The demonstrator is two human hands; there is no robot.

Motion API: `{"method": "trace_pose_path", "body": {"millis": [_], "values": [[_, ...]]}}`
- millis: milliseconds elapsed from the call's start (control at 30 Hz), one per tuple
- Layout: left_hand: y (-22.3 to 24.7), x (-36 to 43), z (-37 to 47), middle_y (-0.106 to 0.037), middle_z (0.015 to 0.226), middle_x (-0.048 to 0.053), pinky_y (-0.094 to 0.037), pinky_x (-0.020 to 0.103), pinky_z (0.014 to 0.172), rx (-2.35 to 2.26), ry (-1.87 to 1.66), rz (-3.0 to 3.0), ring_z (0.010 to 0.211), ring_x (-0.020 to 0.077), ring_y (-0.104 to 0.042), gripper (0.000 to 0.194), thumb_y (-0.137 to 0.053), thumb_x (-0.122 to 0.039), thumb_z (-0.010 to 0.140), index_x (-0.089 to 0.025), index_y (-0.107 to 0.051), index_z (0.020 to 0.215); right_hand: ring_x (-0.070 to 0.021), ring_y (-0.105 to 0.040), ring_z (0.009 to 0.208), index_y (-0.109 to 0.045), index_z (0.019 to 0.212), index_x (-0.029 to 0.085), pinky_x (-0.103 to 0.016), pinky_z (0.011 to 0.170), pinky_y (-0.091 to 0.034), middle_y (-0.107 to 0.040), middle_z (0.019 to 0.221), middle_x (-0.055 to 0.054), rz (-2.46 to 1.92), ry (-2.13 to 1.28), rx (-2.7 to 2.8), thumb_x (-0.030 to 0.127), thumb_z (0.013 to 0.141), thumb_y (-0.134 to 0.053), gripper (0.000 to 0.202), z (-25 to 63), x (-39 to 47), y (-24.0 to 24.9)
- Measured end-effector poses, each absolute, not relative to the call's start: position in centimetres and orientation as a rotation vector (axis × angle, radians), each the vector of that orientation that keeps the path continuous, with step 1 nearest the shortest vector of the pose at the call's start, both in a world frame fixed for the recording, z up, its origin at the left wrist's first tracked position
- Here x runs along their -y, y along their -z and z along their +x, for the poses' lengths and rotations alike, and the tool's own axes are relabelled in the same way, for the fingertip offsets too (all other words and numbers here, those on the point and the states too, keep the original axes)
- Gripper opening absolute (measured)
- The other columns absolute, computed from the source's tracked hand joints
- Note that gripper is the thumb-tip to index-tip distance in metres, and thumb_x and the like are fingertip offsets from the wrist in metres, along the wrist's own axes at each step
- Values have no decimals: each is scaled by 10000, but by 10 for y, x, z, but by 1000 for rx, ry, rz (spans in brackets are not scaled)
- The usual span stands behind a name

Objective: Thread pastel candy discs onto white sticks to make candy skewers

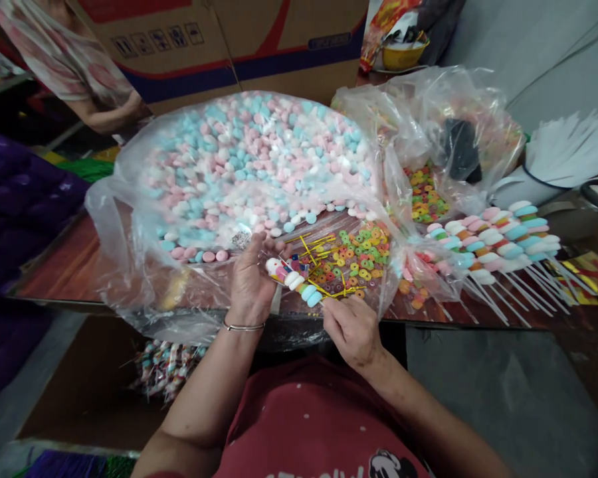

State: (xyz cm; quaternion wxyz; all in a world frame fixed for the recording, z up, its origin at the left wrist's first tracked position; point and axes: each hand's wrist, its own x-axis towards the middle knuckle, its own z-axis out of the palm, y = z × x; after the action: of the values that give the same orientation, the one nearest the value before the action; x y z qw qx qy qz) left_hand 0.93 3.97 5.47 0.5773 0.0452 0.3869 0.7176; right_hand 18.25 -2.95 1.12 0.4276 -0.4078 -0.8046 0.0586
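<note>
Left hand (249, 279), back toward the camera and wrist bent upward, curls its fingers around the head of a candy skewer (294, 279) held over the table edge (54, 275). Right hand (351, 328) pinches the skewer's lower end — thumb and fingertips pressed together — just beside loose ring candies (353, 255) and a plastic bag of pastel marshmallows (259, 159).
</note>
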Motion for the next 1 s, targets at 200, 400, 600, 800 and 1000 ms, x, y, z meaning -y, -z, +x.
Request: {"method": "trace_pose_path", "body": {"millis": [200,400,600,800,1000], "values": [[-52,-45,24,-544,527,-50,-533,196,579,-921,-1743,116,476,65,-554,261,-661,-183,872,-144,-565,632,-128,-499,520,-653,883,143,-314,595,-358,-566,552,19,-1017,-6,2089,78,907,-460,205,175,36,-13],[-52,-46,25,-541,521,-66,-524,170,583,-934,-1776,137,461,45,-543,284,-694,-215,861,-156,-548,624,-133,-547,581,-625,828,179,-270,604,-403,-630,638,-14,-1103,-382,1995,146,948,-416,243,170,45,-14],[-49,-42,25,-529,549,-75,-471,150,484,-915,-1735,175,437,39,-517,274,-741,-253,823,-160,-533,671,-114,-543,588,-616,836,190,-239,581,-410,-614,652,2,-1155,-752,1860,228,978,-394,266,169,44,-13],[-47,-34,34,-519,539,-79,-470,168,476,-931,-1681,247,441,52,-524,320,-796,-303,757,-165,-520,672,-135,-509,542,-608,808,172,-301,598,-363,-581,577,5,-1075,-106,1977,105,929,-435,222,165,37,-10],[-41,-13,62,-551,560,-81,-501,202,539,-851,-1616,357,459,60,-527,350,-862,-317,662,-171,-596,837,-141,-504,551,-605,784,173,-307,609,-356,-584,587,-11,-1174,-91,1946,118,931,-428,236,159,27,-8]]}}
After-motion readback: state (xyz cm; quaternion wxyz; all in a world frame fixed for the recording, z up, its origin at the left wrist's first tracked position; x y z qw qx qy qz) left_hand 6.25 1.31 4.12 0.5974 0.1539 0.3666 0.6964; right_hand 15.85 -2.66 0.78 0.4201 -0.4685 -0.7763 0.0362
